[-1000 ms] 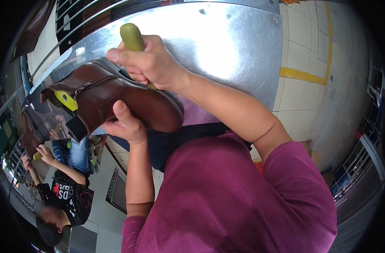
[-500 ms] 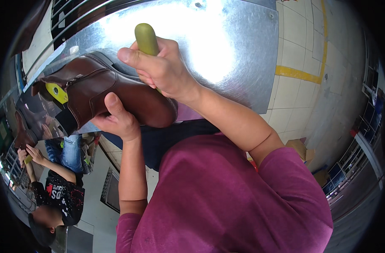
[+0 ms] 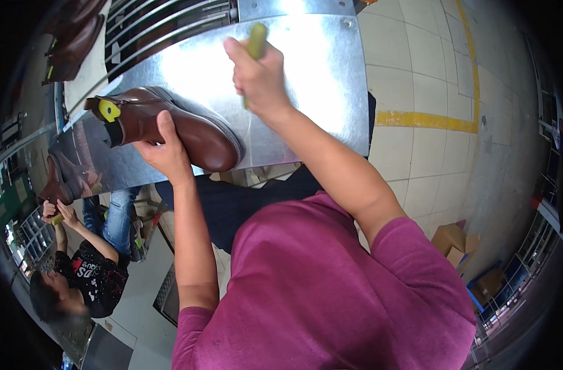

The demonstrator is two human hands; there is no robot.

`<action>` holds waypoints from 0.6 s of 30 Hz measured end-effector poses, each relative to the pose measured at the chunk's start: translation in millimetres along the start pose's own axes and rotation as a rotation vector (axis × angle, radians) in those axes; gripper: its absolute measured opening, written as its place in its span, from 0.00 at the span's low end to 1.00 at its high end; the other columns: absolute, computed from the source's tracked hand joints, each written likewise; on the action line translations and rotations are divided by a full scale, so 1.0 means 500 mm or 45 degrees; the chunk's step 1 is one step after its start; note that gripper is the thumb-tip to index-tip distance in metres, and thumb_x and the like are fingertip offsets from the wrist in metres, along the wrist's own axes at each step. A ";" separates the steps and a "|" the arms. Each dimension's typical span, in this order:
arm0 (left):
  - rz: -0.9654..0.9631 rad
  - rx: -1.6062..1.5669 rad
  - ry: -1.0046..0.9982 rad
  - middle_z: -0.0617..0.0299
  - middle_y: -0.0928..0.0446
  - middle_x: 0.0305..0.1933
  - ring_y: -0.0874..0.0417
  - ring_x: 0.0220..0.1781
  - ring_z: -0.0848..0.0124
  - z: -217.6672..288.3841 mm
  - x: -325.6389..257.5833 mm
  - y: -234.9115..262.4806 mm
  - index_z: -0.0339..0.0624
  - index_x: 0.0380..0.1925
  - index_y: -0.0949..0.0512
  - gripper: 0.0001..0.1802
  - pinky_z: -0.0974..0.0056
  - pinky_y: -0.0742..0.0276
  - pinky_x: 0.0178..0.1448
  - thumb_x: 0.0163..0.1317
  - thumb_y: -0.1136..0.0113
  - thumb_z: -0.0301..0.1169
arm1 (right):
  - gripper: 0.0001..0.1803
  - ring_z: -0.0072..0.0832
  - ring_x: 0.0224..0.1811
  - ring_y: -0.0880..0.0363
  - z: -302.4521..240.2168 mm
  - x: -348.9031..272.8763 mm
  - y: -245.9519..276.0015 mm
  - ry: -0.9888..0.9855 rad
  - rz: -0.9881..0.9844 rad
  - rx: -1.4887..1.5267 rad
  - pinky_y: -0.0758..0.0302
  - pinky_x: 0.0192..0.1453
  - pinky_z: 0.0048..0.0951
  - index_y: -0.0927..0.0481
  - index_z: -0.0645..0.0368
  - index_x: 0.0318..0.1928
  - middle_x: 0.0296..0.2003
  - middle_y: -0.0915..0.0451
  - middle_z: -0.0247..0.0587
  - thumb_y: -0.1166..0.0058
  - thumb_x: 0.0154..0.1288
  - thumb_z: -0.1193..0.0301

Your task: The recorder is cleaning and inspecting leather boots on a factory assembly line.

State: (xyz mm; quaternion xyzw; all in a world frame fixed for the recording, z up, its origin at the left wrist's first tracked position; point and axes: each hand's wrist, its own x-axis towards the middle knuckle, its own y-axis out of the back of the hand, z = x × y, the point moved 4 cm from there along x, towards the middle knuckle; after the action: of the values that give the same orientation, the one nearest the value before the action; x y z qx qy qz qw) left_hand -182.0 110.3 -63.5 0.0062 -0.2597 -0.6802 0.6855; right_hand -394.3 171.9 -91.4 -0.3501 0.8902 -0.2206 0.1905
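Note:
A brown leather ankle boot [image 3: 202,140] lies on its side on the shiny metal tabletop [image 3: 321,80], its sole edge facing away from me. A yellow tag [image 3: 109,111] shows at its opening, on the left. My left hand [image 3: 169,155] grips the near side of the boot, thumb up along the leather. To the right of the boot and apart from it, my right hand [image 3: 261,79] is closed round a tool with an olive-green handle [image 3: 257,41]. The tool's lower end is blurred, so its kind cannot be made out.
Metal rails [image 3: 170,24] run beyond the table at the far left, near more brown boots [image 3: 75,46]. At left, another person [image 3: 87,271] handles a brown boot [image 3: 54,179]. A cardboard box [image 3: 451,242] stands on the tiled floor at right.
My right hand has moved the green-handled tool away from the boot, up and to the right. My left hand still holds the boot. The whole view has shifted.

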 end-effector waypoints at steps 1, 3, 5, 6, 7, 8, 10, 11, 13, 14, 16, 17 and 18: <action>0.018 -0.022 0.118 0.47 0.19 0.61 0.17 0.60 0.61 0.012 0.010 -0.004 0.29 0.65 0.27 0.37 0.58 0.24 0.66 0.64 0.24 0.40 | 0.17 0.16 0.14 0.34 -0.009 -0.009 0.025 -0.022 0.039 -0.034 0.38 0.17 0.23 0.25 0.57 0.33 0.16 0.31 0.26 0.33 0.71 0.61; 0.013 -0.023 0.142 0.49 0.18 0.60 0.17 0.59 0.63 0.033 0.022 -0.014 0.29 0.64 0.26 0.35 0.59 0.23 0.65 0.63 0.23 0.37 | 0.16 0.16 0.14 0.34 -0.042 -0.050 0.074 -0.088 0.108 -0.084 0.38 0.17 0.23 0.25 0.57 0.35 0.17 0.31 0.27 0.33 0.71 0.62; -0.053 -0.167 0.192 0.54 0.16 0.57 0.16 0.56 0.66 0.017 0.052 -0.007 0.30 0.59 0.22 0.30 0.61 0.23 0.64 0.60 0.22 0.32 | 0.15 0.16 0.15 0.34 -0.065 -0.084 0.117 -0.121 0.171 -0.124 0.38 0.17 0.23 0.24 0.58 0.38 0.18 0.31 0.27 0.33 0.71 0.63; -0.258 -0.234 0.238 0.57 0.15 0.53 0.15 0.52 0.69 0.016 0.075 0.004 0.30 0.55 0.19 0.27 0.63 0.22 0.61 0.58 0.22 0.29 | 0.14 0.17 0.15 0.34 -0.070 -0.098 0.137 -0.129 0.205 -0.156 0.38 0.18 0.23 0.23 0.58 0.39 0.18 0.31 0.28 0.33 0.71 0.63; -0.396 -0.215 0.303 0.58 0.14 0.52 0.15 0.51 0.70 0.013 0.094 0.027 0.30 0.55 0.19 0.26 0.64 0.22 0.60 0.57 0.22 0.27 | 0.14 0.17 0.15 0.34 -0.080 -0.110 0.146 -0.124 0.229 -0.184 0.37 0.18 0.23 0.23 0.58 0.40 0.18 0.31 0.28 0.33 0.71 0.63; -0.546 -0.196 0.374 0.59 0.13 0.50 0.14 0.49 0.70 0.007 0.110 0.049 0.31 0.54 0.18 0.26 0.65 0.21 0.58 0.55 0.21 0.25 | 0.14 0.17 0.15 0.35 -0.091 -0.122 0.159 -0.119 0.266 -0.215 0.37 0.19 0.23 0.23 0.58 0.40 0.18 0.31 0.28 0.33 0.71 0.63; -0.786 -0.342 0.433 0.59 0.13 0.49 0.14 0.48 0.71 0.005 0.137 0.101 0.33 0.55 0.18 0.27 0.64 0.20 0.57 0.51 0.26 0.17 | 0.14 0.17 0.16 0.35 -0.098 -0.132 0.168 -0.106 0.210 -0.210 0.36 0.20 0.24 0.23 0.58 0.39 0.18 0.32 0.28 0.33 0.72 0.63; -0.910 -0.289 0.402 0.58 0.14 0.52 0.14 0.49 0.70 0.012 0.140 0.116 0.33 0.56 0.19 0.29 0.63 0.20 0.58 0.51 0.29 0.15 | 0.14 0.18 0.16 0.34 -0.095 -0.135 0.179 -0.120 0.212 -0.209 0.36 0.20 0.24 0.23 0.58 0.39 0.18 0.33 0.28 0.34 0.72 0.63; -1.023 -0.340 0.355 0.55 0.18 0.62 0.16 0.59 0.67 0.029 0.131 0.135 0.36 0.65 0.25 0.37 0.62 0.19 0.62 0.50 0.37 0.10 | 0.14 0.18 0.17 0.34 -0.086 -0.143 0.187 -0.161 0.225 -0.188 0.36 0.21 0.24 0.24 0.57 0.40 0.19 0.33 0.28 0.34 0.72 0.63; -1.027 -0.350 0.308 0.54 0.20 0.64 0.17 0.62 0.66 0.027 0.125 0.137 0.37 0.66 0.26 0.38 0.62 0.20 0.63 0.51 0.37 0.10 | 0.14 0.18 0.17 0.34 -0.084 -0.144 0.184 -0.171 0.235 -0.177 0.35 0.21 0.24 0.24 0.57 0.40 0.19 0.33 0.28 0.34 0.72 0.63; -1.029 -0.362 0.216 0.53 0.23 0.69 0.20 0.66 0.66 0.016 0.113 0.142 0.38 0.70 0.30 0.40 0.61 0.21 0.65 0.53 0.38 0.11 | 0.14 0.19 0.17 0.34 -0.080 -0.143 0.173 -0.198 0.249 -0.150 0.35 0.21 0.25 0.25 0.57 0.41 0.19 0.33 0.28 0.34 0.72 0.63; -1.064 -0.314 0.181 0.52 0.25 0.72 0.23 0.69 0.64 0.014 0.109 0.145 0.39 0.73 0.33 0.42 0.60 0.21 0.67 0.55 0.37 0.13 | 0.14 0.20 0.17 0.32 -0.075 -0.146 0.166 -0.224 0.226 -0.156 0.33 0.21 0.26 0.24 0.57 0.44 0.19 0.32 0.29 0.34 0.72 0.63; -1.058 -0.336 0.191 0.52 0.26 0.72 0.22 0.69 0.64 0.012 0.106 0.144 0.39 0.73 0.34 0.43 0.59 0.21 0.68 0.55 0.36 0.13 | 0.14 0.21 0.18 0.31 -0.067 -0.145 0.156 -0.231 0.198 -0.121 0.32 0.21 0.26 0.24 0.58 0.45 0.19 0.32 0.29 0.34 0.72 0.63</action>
State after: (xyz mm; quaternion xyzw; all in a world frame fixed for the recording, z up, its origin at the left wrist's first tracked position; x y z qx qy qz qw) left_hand -120.4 68.2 -13.9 0.0718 -0.0957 -0.9230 0.3658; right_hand -403.7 283.1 -91.3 -0.3071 0.9033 -0.1301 0.2698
